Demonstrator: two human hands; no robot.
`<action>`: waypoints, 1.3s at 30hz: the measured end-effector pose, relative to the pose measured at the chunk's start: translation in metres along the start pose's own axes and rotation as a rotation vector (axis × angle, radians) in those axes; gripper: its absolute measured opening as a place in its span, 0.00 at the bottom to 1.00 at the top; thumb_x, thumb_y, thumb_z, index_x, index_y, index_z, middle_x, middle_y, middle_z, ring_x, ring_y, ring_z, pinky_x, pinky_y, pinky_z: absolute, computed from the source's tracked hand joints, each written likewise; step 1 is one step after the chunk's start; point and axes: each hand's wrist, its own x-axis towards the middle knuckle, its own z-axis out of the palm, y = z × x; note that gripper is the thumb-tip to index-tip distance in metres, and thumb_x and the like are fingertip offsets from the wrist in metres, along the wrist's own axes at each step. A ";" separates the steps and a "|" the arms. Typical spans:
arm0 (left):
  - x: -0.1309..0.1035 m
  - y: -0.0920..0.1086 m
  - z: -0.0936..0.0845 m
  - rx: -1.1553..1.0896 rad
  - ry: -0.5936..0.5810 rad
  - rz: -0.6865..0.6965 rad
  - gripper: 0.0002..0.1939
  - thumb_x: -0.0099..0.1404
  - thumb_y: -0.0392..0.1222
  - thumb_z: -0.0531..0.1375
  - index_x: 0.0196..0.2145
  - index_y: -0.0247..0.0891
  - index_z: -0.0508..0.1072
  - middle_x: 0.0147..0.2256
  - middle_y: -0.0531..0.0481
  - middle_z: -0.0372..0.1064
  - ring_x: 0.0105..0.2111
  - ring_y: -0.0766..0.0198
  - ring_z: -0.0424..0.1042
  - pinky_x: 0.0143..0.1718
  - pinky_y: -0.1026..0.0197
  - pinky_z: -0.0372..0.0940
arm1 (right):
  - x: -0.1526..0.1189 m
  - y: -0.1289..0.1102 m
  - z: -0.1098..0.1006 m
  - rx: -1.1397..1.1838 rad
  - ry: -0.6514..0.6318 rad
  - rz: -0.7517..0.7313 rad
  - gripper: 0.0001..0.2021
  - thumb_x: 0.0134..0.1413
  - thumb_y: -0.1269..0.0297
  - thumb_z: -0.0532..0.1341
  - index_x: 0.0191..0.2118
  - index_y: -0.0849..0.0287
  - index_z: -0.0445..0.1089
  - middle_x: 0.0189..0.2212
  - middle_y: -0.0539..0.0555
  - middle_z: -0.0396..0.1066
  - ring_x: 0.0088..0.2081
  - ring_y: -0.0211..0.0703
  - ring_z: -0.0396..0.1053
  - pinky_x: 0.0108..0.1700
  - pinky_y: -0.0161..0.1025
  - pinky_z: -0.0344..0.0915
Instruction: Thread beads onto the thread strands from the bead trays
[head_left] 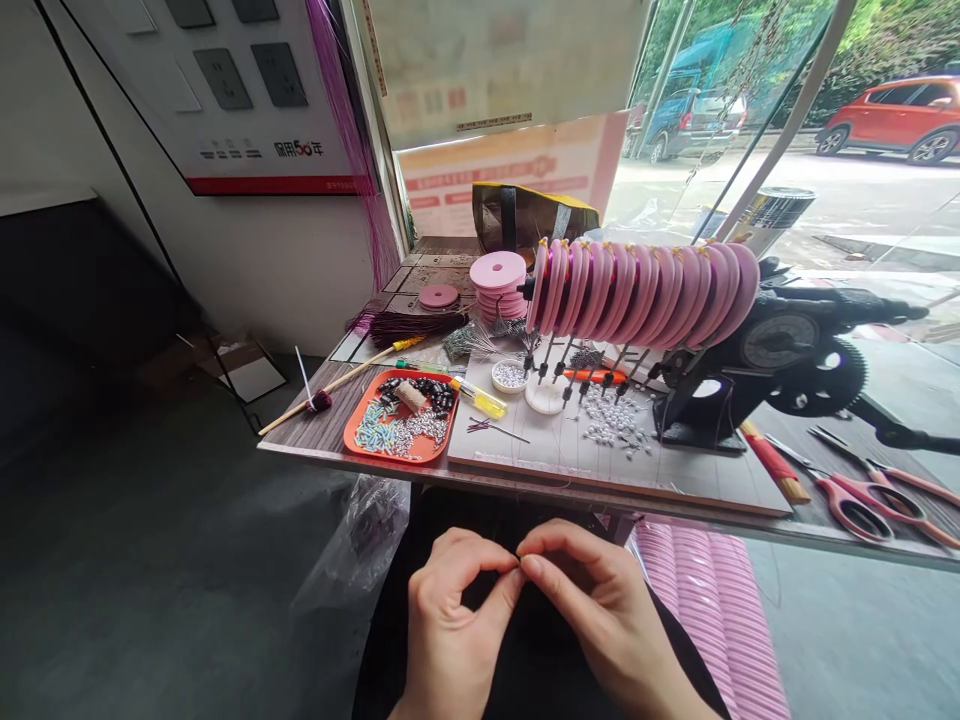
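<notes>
Just below the table's front edge, my left hand (461,605) pinches thumb against forefinger. My right hand (589,590) makes the same pinch, its fingertips meeting those of the left. Something tiny and dark shows where the fingertips meet, too small to name. Nearest on the table lie an orange tray (349,440) of dark, silver and blue-green beads and a pale board (510,467). On the board are loose silvery beads (615,418), a small white dish (508,388) of beads, a white disc (544,396) and a yellow-handled tool (484,400).
A black hand-cranked winder (780,340) carrying a row of pink spools (645,290) stands over the board. Scissors (862,500) and pliers (907,475) lie at right. More pink spools (499,275) are stacked behind. A dark bag (499,220) stands farther back. Thin threads hang from the winder.
</notes>
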 end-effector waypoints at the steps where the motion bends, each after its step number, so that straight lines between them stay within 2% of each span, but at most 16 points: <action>1: 0.000 0.000 0.000 -0.002 0.000 -0.009 0.04 0.55 0.36 0.62 0.24 0.39 0.72 0.23 0.50 0.70 0.26 0.62 0.70 0.29 0.62 0.65 | -0.001 0.000 -0.001 -0.016 0.000 -0.019 0.07 0.54 0.63 0.59 0.29 0.59 0.71 0.26 0.51 0.71 0.28 0.40 0.69 0.30 0.31 0.64; 3: 0.001 0.001 -0.001 -0.008 0.004 -0.035 0.04 0.54 0.37 0.62 0.23 0.39 0.73 0.23 0.50 0.70 0.26 0.61 0.70 0.28 0.62 0.65 | 0.001 0.001 -0.006 -0.071 0.024 -0.076 0.06 0.55 0.63 0.58 0.30 0.58 0.70 0.25 0.51 0.71 0.27 0.39 0.68 0.29 0.31 0.64; 5: 0.002 0.001 -0.003 -0.026 0.015 -0.080 0.04 0.53 0.37 0.63 0.22 0.39 0.73 0.23 0.51 0.70 0.26 0.61 0.70 0.29 0.63 0.64 | 0.010 0.002 -0.016 -0.202 0.112 -0.149 0.05 0.55 0.64 0.58 0.31 0.57 0.69 0.26 0.50 0.71 0.27 0.40 0.68 0.29 0.32 0.64; 9: 0.004 -0.003 -0.006 -0.173 0.041 -0.212 0.04 0.53 0.38 0.63 0.22 0.39 0.73 0.24 0.52 0.69 0.28 0.63 0.69 0.32 0.64 0.64 | 0.046 0.011 -0.045 -0.719 0.350 -0.382 0.08 0.57 0.65 0.55 0.31 0.58 0.70 0.27 0.53 0.70 0.30 0.44 0.66 0.35 0.39 0.61; 12: 0.007 -0.005 -0.007 -0.361 0.099 -0.305 0.06 0.50 0.38 0.66 0.21 0.38 0.72 0.24 0.53 0.67 0.27 0.66 0.66 0.30 0.66 0.62 | 0.071 0.022 -0.058 -1.091 0.313 -0.443 0.11 0.58 0.66 0.54 0.30 0.59 0.72 0.24 0.54 0.69 0.31 0.47 0.63 0.37 0.42 0.59; 14: 0.009 -0.003 -0.008 -0.511 0.133 -0.418 0.06 0.48 0.38 0.67 0.21 0.37 0.73 0.22 0.55 0.66 0.25 0.69 0.64 0.29 0.69 0.61 | 0.078 0.024 -0.059 -1.198 0.255 -0.424 0.12 0.58 0.67 0.53 0.31 0.60 0.74 0.24 0.55 0.69 0.31 0.48 0.62 0.36 0.43 0.58; 16: 0.009 -0.001 -0.009 -0.679 0.142 -0.540 0.06 0.46 0.39 0.68 0.22 0.37 0.74 0.22 0.56 0.67 0.25 0.71 0.64 0.30 0.70 0.62 | 0.073 0.021 -0.056 -1.177 0.267 -0.446 0.11 0.57 0.68 0.53 0.33 0.61 0.74 0.26 0.56 0.69 0.31 0.49 0.63 0.35 0.44 0.58; 19: 0.009 0.002 -0.008 -0.915 0.119 -0.667 0.07 0.45 0.37 0.69 0.23 0.37 0.75 0.23 0.55 0.69 0.27 0.72 0.66 0.33 0.71 0.63 | 0.050 0.006 -0.044 -0.926 0.325 -0.533 0.08 0.56 0.69 0.55 0.36 0.61 0.71 0.28 0.55 0.67 0.32 0.47 0.63 0.36 0.42 0.60; 20: 0.008 0.002 -0.008 -0.983 0.107 -0.699 0.07 0.45 0.36 0.69 0.24 0.37 0.75 0.24 0.55 0.69 0.27 0.72 0.66 0.34 0.71 0.63 | 0.041 0.000 -0.038 -0.815 0.295 -0.546 0.06 0.56 0.70 0.56 0.36 0.60 0.70 0.28 0.55 0.67 0.32 0.45 0.64 0.36 0.41 0.61; 22: 0.006 0.002 -0.006 -1.098 0.084 -0.745 0.06 0.46 0.36 0.68 0.25 0.37 0.75 0.24 0.55 0.69 0.26 0.72 0.66 0.34 0.70 0.63 | 0.025 -0.006 -0.026 -0.659 0.143 -0.546 0.06 0.54 0.72 0.57 0.38 0.58 0.68 0.32 0.54 0.67 0.34 0.44 0.65 0.35 0.39 0.63; 25: 0.004 0.001 -0.004 -1.202 0.059 -0.777 0.05 0.48 0.35 0.68 0.25 0.37 0.75 0.23 0.54 0.70 0.26 0.72 0.66 0.34 0.69 0.64 | 0.013 -0.005 -0.011 -0.538 -0.010 -0.516 0.09 0.53 0.72 0.58 0.41 0.57 0.66 0.36 0.55 0.67 0.38 0.44 0.65 0.37 0.38 0.65; 30: 0.000 0.000 -0.002 -1.269 0.021 -0.807 0.06 0.47 0.35 0.68 0.26 0.37 0.75 0.22 0.54 0.69 0.25 0.72 0.66 0.34 0.68 0.63 | 0.013 0.003 0.000 -0.431 -0.011 -0.515 0.06 0.55 0.75 0.56 0.34 0.57 0.65 0.30 0.53 0.67 0.34 0.41 0.64 0.34 0.37 0.65; 32: 0.000 0.001 -0.003 -1.237 0.004 -0.803 0.07 0.47 0.36 0.68 0.27 0.37 0.75 0.24 0.54 0.69 0.26 0.71 0.66 0.34 0.67 0.62 | 0.014 0.003 0.000 -0.415 0.003 -0.523 0.07 0.56 0.76 0.54 0.33 0.57 0.64 0.29 0.52 0.66 0.32 0.41 0.64 0.33 0.36 0.64; 34: 0.002 0.003 -0.006 -1.101 -0.047 -0.746 0.07 0.51 0.40 0.66 0.29 0.37 0.74 0.25 0.53 0.68 0.27 0.70 0.64 0.34 0.66 0.61 | 0.014 0.003 0.000 -0.419 0.017 -0.530 0.07 0.56 0.77 0.54 0.33 0.58 0.64 0.28 0.52 0.66 0.32 0.41 0.63 0.32 0.36 0.64; 36: 0.003 0.004 -0.010 -0.853 -0.123 -0.630 0.10 0.58 0.46 0.60 0.30 0.36 0.73 0.25 0.52 0.66 0.28 0.68 0.63 0.34 0.65 0.59 | 0.014 0.004 0.000 -0.440 0.025 -0.546 0.07 0.57 0.77 0.53 0.33 0.59 0.65 0.28 0.53 0.66 0.32 0.41 0.62 0.32 0.37 0.63; 39: 0.005 0.005 -0.013 -0.479 -0.222 -0.462 0.18 0.64 0.50 0.51 0.23 0.36 0.67 0.23 0.52 0.62 0.27 0.66 0.61 0.33 0.64 0.57 | 0.013 0.006 0.000 -0.493 0.035 -0.601 0.07 0.57 0.77 0.53 0.33 0.61 0.65 0.28 0.54 0.67 0.32 0.42 0.61 0.33 0.38 0.63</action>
